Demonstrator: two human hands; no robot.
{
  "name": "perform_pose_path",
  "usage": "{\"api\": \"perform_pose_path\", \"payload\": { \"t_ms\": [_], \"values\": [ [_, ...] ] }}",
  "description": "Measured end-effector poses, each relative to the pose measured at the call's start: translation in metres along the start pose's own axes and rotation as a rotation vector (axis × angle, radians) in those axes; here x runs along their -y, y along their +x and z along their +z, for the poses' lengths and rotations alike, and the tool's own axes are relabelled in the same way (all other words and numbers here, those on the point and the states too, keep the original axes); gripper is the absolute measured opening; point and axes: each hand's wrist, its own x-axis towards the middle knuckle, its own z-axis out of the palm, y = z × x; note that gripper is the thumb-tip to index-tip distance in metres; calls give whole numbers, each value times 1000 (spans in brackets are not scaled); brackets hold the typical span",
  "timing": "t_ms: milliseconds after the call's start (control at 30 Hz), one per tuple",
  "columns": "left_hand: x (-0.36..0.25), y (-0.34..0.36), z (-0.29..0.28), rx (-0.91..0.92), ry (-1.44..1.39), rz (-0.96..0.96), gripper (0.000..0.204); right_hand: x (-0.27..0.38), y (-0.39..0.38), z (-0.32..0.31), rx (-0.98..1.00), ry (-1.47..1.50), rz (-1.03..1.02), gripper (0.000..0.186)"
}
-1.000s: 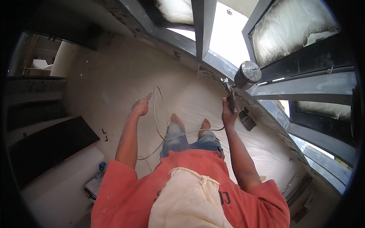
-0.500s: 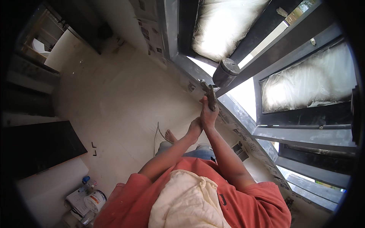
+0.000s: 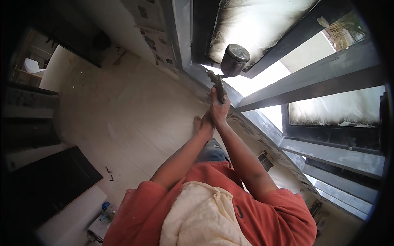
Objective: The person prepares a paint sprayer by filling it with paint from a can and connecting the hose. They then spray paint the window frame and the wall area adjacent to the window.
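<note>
My right hand [image 3: 220, 110] is wrapped around the handle of a paint-spattered spray gun [image 3: 217, 85]. On the gun sits a dark metal paint cup [image 3: 234, 61] with a round lid, tilted slightly. Pressed close beneath my right hand, near its wrist, is my left hand [image 3: 206, 126], its fingers closed; what they grip, if anything, is hidden. Behind the cup, a dark-framed panel [image 3: 256, 30] has its middle covered in plastic film with dark overspray at the edges. Grey metal bars [image 3: 303, 84] run to the right of the gun.
A second film-covered panel [image 3: 336, 108] stands at the right. Printed paper [image 3: 266, 160] lines the wall's foot. A pale sheet covers the floor [image 3: 123, 102]. At lower left are a black board [image 3: 61, 184] and a small bottle with a blue cap [image 3: 106, 205]. My bare foot [image 3: 197, 123] shows beyond my left hand.
Both hands and the spray gun have moved up and slightly left in the picture. The whole view has shifted, and the hose seen by my foot earlier no longer shows.
</note>
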Motion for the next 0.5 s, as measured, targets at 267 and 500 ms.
{"api": "perform_pose_path", "payload": {
  "t_ms": [267,500],
  "values": [
    [-89,51,8,-440,685,274,42,-24,71,74,12,-54,21,31],
    [-118,87,-30,-479,562,224,34,-61,107,98,0,-186,70,33]
  ]
}}
